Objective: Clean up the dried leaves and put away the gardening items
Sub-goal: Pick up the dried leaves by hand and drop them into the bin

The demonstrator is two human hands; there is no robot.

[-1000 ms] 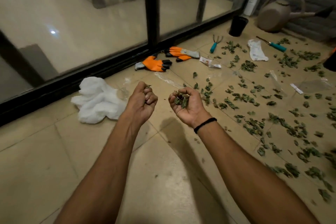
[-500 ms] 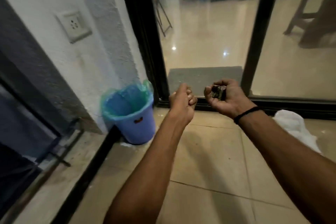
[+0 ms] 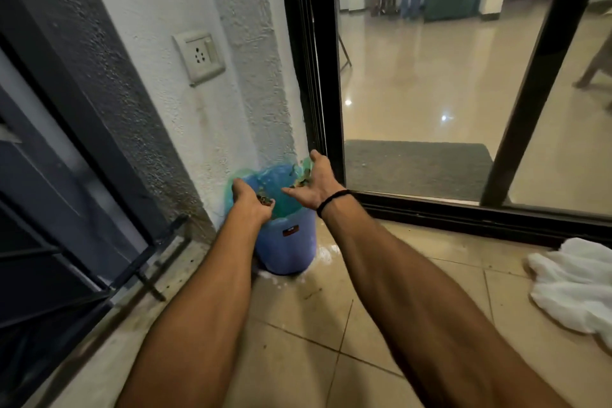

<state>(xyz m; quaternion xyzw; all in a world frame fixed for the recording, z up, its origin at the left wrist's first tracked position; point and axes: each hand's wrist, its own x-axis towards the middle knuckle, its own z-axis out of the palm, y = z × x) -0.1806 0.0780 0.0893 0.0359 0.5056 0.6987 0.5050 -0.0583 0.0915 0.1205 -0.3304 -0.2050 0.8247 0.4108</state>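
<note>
Now above bin point(image 3: 288, 237), right hand point(image 3: 314, 184) (fisted before) open; left hand point(image 3: 250, 204) grips leaves point(image 3: 265, 199).

Single wide-angle view taken from head height, tilted forward and down; the blue bin point(image 3: 287, 243) is framed close ahead, a sliding door point(image 3: 326, 76) right of it.

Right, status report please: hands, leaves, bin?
Open right hand above bin, leaves at palm. Curled left hand grips leaves over bin. Nothing in the way.
</note>
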